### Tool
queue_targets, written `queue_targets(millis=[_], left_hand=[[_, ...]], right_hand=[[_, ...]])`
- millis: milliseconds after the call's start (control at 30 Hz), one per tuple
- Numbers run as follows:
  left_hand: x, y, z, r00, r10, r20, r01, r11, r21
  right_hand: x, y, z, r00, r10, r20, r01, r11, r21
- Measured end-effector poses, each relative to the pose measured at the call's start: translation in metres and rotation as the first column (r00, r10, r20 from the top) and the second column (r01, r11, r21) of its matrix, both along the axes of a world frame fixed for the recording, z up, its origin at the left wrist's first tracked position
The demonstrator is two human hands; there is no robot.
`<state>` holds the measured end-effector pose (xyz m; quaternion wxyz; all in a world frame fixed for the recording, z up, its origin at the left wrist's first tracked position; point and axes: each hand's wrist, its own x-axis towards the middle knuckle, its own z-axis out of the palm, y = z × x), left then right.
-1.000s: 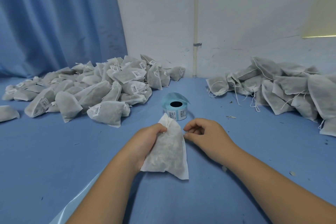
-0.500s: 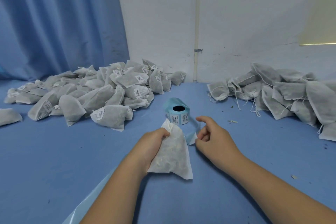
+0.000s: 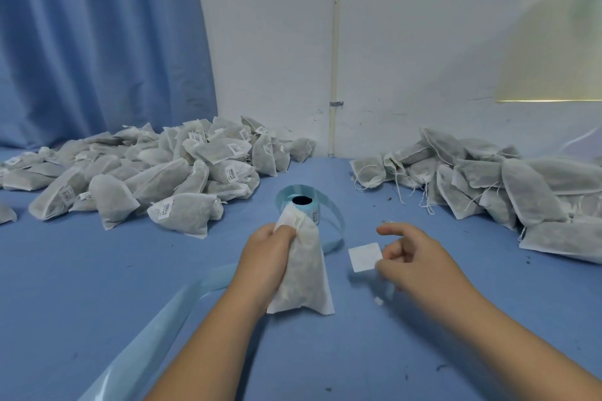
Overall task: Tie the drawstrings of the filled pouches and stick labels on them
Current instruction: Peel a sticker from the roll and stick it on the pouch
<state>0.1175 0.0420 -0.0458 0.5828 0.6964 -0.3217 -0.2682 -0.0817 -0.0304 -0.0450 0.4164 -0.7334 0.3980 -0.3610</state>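
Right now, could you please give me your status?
Left hand grips pouch by its neck. Right hand pinches loose label. Nothing between them.

a blue curtain [image 3: 97,42] hangs far left beside a white wall [image 3: 407,42]. a thin white pipe [image 3: 335,42] runs down the wall, held by a grey clamp [image 3: 336,104]. a pale yellowish panel [image 3: 553,58] sits far right. a blue table cover [image 3: 81,286] carries dark specks [image 3: 441,367] near right.

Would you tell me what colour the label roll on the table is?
The label roll is light blue, clearest in the head view.
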Motion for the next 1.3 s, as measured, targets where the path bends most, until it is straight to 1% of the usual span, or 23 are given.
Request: queue_targets(millis=[67, 133, 200, 267, 300, 367, 567, 667, 733, 800, 833, 933, 1033, 1100, 1200, 1300], left_hand=[[-0.009, 0.001, 0.0, 1.0, -0.024, 0.008, 0.024, 1.0, -0.01], [-0.018, 0.001, 0.001, 0.997, -0.057, 0.044, 0.057, 0.998, -0.003], [-0.028, 0.002, 0.003, 0.984, -0.151, 0.094, 0.152, 0.988, 0.0], [-0.042, 0.005, 0.003, 0.948, -0.283, 0.143, 0.284, 0.959, 0.016], [-0.049, 0.007, 0.002, 0.926, -0.341, 0.163, 0.341, 0.94, 0.031], [-0.062, 0.009, 0.001, 0.887, -0.423, 0.184, 0.424, 0.905, 0.038], [-0.072, 0.012, 0.002, 0.875, -0.449, 0.18, 0.449, 0.892, 0.043], [-0.072, 0.013, 0.004, 0.892, -0.425, 0.153, 0.427, 0.904, 0.023], [-0.072, 0.013, 0.005, 0.915, -0.387, 0.117, 0.39, 0.921, -0.003], [-0.071, 0.013, 0.006, 0.937, -0.337, 0.087, 0.341, 0.939, -0.033], [-0.071, 0.013, 0.005, 0.947, -0.311, 0.081, 0.315, 0.948, -0.045], [-0.07, 0.012, 0.003, 0.971, -0.228, 0.074, 0.233, 0.97, -0.068], [-0.072, 0.012, 0.001, 0.98, -0.156, 0.12, 0.169, 0.98, -0.104], [-0.074, 0.012, 0.001, 0.981, -0.112, 0.16, 0.135, 0.981, -0.137], [-0.078, 0.012, 0.001, 0.979, -0.072, 0.19, 0.104, 0.981, -0.166], [-0.083, 0.014, 0.001, 0.962, -0.067, 0.265, 0.115, 0.979, -0.168]], right_hand=[[-0.003, 0.007, 0.006, 0.993, 0.044, 0.107, -0.05, 0.997, 0.06], [-0.005, 0.016, 0.011, 0.956, 0.089, 0.278, -0.131, 0.982, 0.136], [-0.005, 0.024, 0.016, 0.871, 0.141, 0.47, -0.263, 0.943, 0.205], [-0.006, 0.029, 0.021, 0.774, 0.189, 0.605, -0.386, 0.897, 0.214], [-0.006, 0.032, 0.023, 0.742, 0.203, 0.639, -0.417, 0.886, 0.203], [-0.007, 0.033, 0.025, 0.714, 0.187, 0.675, -0.419, 0.886, 0.198], [-0.013, 0.031, 0.023, 0.7, 0.097, 0.707, -0.387, 0.884, 0.261], [-0.016, 0.03, 0.024, 0.713, 0.063, 0.698, -0.334, 0.906, 0.259], [-0.019, 0.029, 0.025, 0.774, 0.022, 0.633, -0.21, 0.952, 0.223], [-0.022, 0.028, 0.025, 0.863, -0.047, 0.502, -0.017, 0.992, 0.122], [-0.023, 0.028, 0.025, 0.892, -0.074, 0.447, 0.056, 0.997, 0.052], [-0.024, 0.031, 0.022, 0.94, -0.125, 0.318, 0.184, 0.969, -0.164], [-0.021, 0.036, 0.018, 0.966, -0.176, 0.191, 0.234, 0.905, -0.354], [-0.018, 0.038, 0.015, 0.969, -0.205, 0.137, 0.245, 0.87, -0.428], [-0.015, 0.041, 0.013, 0.971, -0.215, 0.104, 0.238, 0.849, -0.471], [-0.012, 0.042, 0.013, 0.977, -0.188, 0.103, 0.214, 0.853, -0.477]])
